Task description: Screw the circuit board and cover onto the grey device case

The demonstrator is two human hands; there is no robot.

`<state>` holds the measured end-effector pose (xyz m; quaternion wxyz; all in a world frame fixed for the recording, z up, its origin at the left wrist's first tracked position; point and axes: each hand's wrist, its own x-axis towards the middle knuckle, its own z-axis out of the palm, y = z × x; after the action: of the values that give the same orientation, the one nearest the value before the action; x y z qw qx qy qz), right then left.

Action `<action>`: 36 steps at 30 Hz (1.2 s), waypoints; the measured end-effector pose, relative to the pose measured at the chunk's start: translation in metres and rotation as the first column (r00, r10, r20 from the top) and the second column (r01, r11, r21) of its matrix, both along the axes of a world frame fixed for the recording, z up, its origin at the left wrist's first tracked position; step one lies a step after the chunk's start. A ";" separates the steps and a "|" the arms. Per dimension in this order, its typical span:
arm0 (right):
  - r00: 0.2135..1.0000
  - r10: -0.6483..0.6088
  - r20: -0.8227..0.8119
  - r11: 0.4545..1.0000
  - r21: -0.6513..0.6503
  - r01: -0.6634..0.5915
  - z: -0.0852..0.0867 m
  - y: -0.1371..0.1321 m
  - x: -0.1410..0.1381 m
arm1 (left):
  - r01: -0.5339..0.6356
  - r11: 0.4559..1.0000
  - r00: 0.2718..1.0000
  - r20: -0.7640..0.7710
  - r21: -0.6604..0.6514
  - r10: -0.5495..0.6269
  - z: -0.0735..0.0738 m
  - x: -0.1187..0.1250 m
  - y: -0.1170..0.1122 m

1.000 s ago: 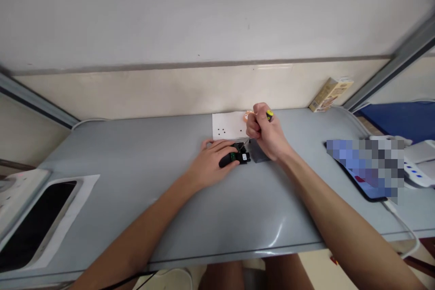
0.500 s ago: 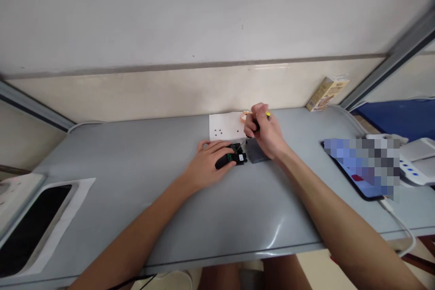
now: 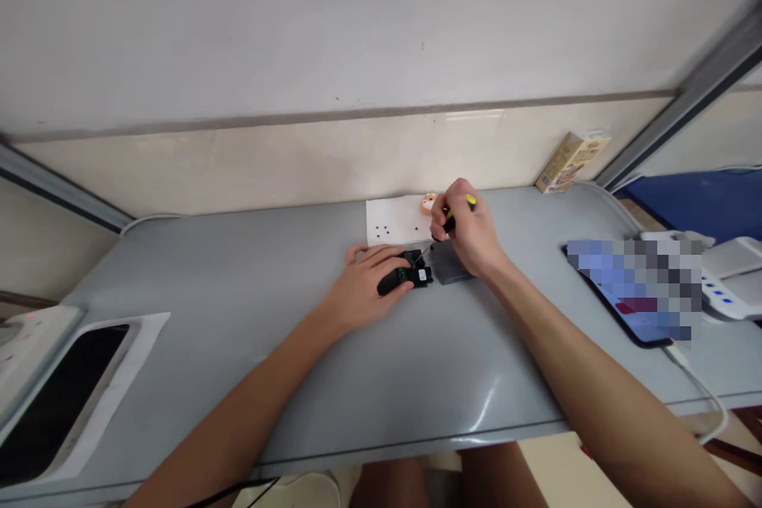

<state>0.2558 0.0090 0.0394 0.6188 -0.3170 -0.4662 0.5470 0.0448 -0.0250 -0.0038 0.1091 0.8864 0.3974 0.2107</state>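
Left hand (image 3: 363, 286) lay flat near the far edge of the grey table (image 3: 238, 349), about midway along it, fingers together and pressed down on a small black device (image 3: 408, 276). Showed a green patch and a white patch on its open side; palm hid most of its near half, so shape hard to make out. Right hand (image 3: 467, 234) hovered just beyond and to the right, fingers clamped around a screwdriver (image 3: 457, 214) with a yellow-tipped black handle. Thin shaft slanted down toward the device; tip too small to tell whether touching. Most of the handle buried in the fist.

Grey flat piece (image 3: 451, 266) lay just right of the device, half covered by the right wrist. White sheet (image 3: 396, 221) sat against the far edge behind both hands, dotted with several tiny dark specks, too small to identify. Small orange thing (image 3: 428, 202) at the sheet's far right corner, partly hidden by the knuckles.

Tilted carton (image 3: 568, 161) leaned at the far right corner. Phone (image 3: 631, 298) near the right edge, screen blurred out, cable trailing off the near edge. Black tray (image 3: 53, 405) at the left edge, cut off by the frame. White unit (image 3: 726, 282) beyond the right edge, only partly in view.
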 end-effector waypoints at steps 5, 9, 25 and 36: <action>0.968 0.174 -0.182 0.980 -0.063 -0.188 0.005 0.001 0.005 | 0.003 1.000 1.000 0.001 0.006 -0.003 -0.001 0.000 0.000; 0.989 0.070 -0.132 0.994 -0.080 -0.081 0.001 -0.001 0.004 | 0.005 1.000 1.000 -0.007 0.008 -0.005 -0.001 0.000 0.000; 0.988 0.055 -0.141 0.991 -0.112 -0.071 0.003 -0.007 -0.003 | 0.014 1.000 1.000 -0.003 0.011 -0.014 0.001 0.000 -0.001; 0.968 0.152 -0.200 0.980 -0.097 -0.174 0.010 -0.009 -0.001 | 0.006 1.000 1.000 -0.018 -0.010 -0.006 0.000 0.000 -0.001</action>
<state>0.2553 0.0003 0.0496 0.5948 -0.2581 -0.3972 0.6495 0.0447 -0.0258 -0.0033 0.1106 0.8890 0.3967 0.2002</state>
